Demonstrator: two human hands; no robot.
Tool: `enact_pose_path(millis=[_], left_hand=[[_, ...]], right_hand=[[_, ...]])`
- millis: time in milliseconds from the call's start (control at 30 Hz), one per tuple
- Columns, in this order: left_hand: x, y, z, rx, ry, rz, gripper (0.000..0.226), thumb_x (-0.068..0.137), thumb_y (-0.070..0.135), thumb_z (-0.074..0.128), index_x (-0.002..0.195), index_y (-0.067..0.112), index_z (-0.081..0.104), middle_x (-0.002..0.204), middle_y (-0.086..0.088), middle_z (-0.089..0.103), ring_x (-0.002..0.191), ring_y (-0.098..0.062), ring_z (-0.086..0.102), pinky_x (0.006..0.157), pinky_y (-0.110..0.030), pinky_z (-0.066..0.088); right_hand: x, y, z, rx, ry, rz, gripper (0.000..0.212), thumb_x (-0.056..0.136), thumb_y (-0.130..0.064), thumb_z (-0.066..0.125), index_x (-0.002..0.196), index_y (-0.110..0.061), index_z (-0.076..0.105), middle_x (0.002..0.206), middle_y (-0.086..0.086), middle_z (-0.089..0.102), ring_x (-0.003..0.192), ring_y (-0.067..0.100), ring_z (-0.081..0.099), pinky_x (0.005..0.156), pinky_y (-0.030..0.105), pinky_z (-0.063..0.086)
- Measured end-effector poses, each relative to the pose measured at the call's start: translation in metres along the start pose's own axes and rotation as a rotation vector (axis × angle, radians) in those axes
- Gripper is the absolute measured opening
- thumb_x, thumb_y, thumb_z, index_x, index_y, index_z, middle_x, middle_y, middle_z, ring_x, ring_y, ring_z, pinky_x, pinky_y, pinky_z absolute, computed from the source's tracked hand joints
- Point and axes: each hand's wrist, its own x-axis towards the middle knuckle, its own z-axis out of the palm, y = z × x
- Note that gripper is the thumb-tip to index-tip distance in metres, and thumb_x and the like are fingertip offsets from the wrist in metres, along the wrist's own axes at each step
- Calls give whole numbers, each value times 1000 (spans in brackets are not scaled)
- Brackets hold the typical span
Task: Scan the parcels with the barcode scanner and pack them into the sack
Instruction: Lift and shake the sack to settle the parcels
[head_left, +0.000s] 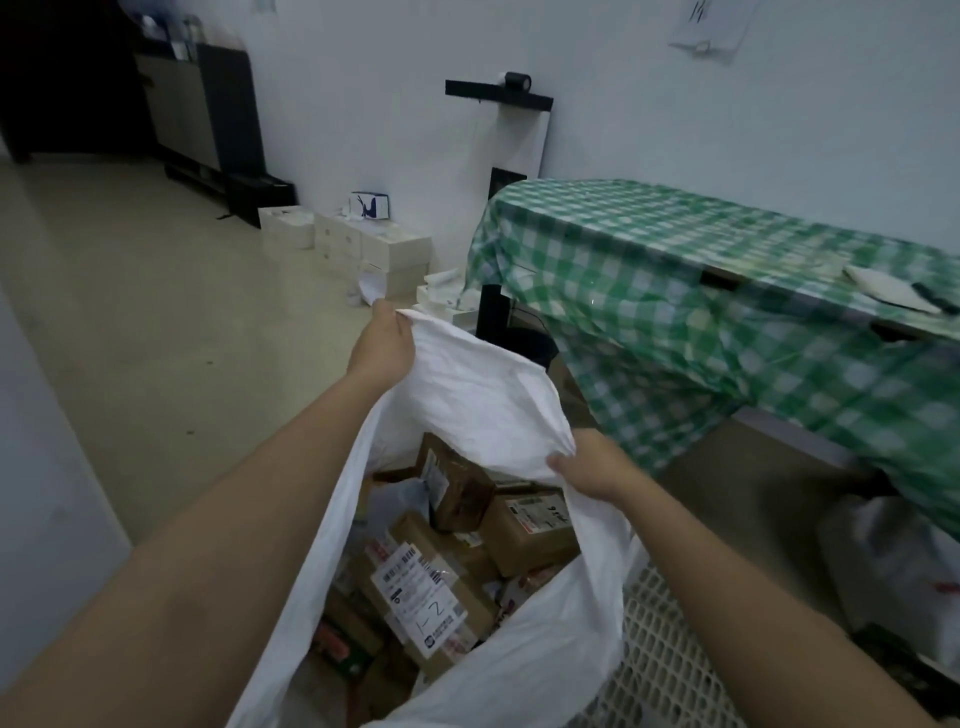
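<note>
Head view: indoor room, pale beige tiled floor (156, 322), white wall (623, 78). Table (883, 325) on the right under a glossy green-and-white checked cloth (675, 291) that drapes in loose folds over the edge. Small white cartons (374, 249) stacked on the floor against the wall; dark cabinet (208, 109) far left. White perforated plastic crate (670, 654) just beside the sack, lower right.

White woven sack (467, 395), crinkled thin fabric, stands open on the floor at centre. Left hand (387, 338) grips the far rim, fingers curled round the bunched edge. Right hand (587, 467) pinches the near-right rim, thumb and fingers closed on the fabric. Mouth held wide between the two.

Inside the sack: brown cardboard parcels (524, 525), boxy, taped, piled at angles and touching. Topmost front box (431, 603) carries a white barcode label handwritten "1-2". Scanner not identifiable; a dark object on the table's far right is too blurred to tell.
</note>
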Motion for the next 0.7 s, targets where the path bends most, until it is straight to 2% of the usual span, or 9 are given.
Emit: enact_pose_path(millis=[100, 200, 300, 400, 467, 500, 567, 633, 700], left_hand=[[-4, -13, -6, -53, -134, 51, 29, 104, 22, 26, 124, 2, 29, 103, -10, 44, 92, -23, 46, 71, -28, 33], [-3, -29, -8, -57, -305, 39, 18, 99, 22, 30, 117, 18, 30, 116, -9, 43, 101, -26, 45, 86, -39, 38], [-1, -36, -13, -61, -419, 23, 42, 71, 31, 38, 112, 30, 44, 118, -9, 48, 111, -30, 45, 96, -42, 37], [1, -39, -16, 379, -513, 146, 71, 64, 44, 56, 131, 34, 36, 118, -10, 43, 116, -33, 40, 95, -41, 35], [4, -43, -11, 794, -518, 276, 94, 66, 68, 68, 143, 35, 24, 126, -11, 39, 121, -32, 36, 98, -41, 31], [6, -47, -6, 968, -510, 337, 97, 65, 74, 67, 143, 35, 25, 127, -10, 41, 121, -31, 38, 98, -41, 30], [12, -53, 3, 1152, -473, 413, 77, 74, 72, 61, 135, 29, 41, 124, -7, 52, 117, -26, 47, 95, -38, 31], [21, -54, 8, 1040, -429, 367, 53, 88, 59, 55, 122, 19, 55, 117, -5, 60, 108, -23, 56, 88, -33, 36], [31, -53, 9, 881, -345, 298, 42, 94, 47, 54, 113, 10, 60, 111, -7, 61, 103, -25, 59, 80, -31, 39]], right_hand=[[4, -8, -8, 88, 100, -74, 25, 104, -29, 38, 114, -7, 46, 104, 8, 53, 95, 24, 52, 80, 36, 42], [6, -6, -20, 58, 164, -120, 16, 105, -26, 34, 102, -10, 35, 85, 9, 48, 73, 21, 47, 63, 37, 37], [7, -1, -28, 193, 167, -166, 7, 104, -19, 35, 110, -16, 33, 95, 13, 52, 74, 22, 47, 62, 35, 34], [6, -4, -32, 313, 126, -218, 37, 100, -23, 49, 133, -22, 34, 125, -4, 42, 105, 17, 45, 84, 32, 36], [8, -5, -33, 332, 78, -199, 55, 96, -46, 51, 144, -24, 34, 128, -12, 35, 117, 11, 38, 94, 28, 31], [12, -4, -33, 281, 50, -170, 64, 92, -57, 49, 144, -23, 36, 130, -11, 37, 120, 12, 39, 95, 28, 31], [21, -2, -33, -93, -22, -135, 70, 83, -69, 52, 131, -19, 50, 129, -5, 50, 114, 19, 51, 90, 31, 41], [35, 2, -29, -521, -47, -114, 51, 83, -63, 60, 99, -15, 57, 102, 3, 61, 87, 19, 55, 70, 30, 43], [48, 0, -28, -669, 94, -100, 36, 91, -48, 61, 88, -13, 56, 92, 5, 59, 77, 20, 50, 62, 30, 38]])
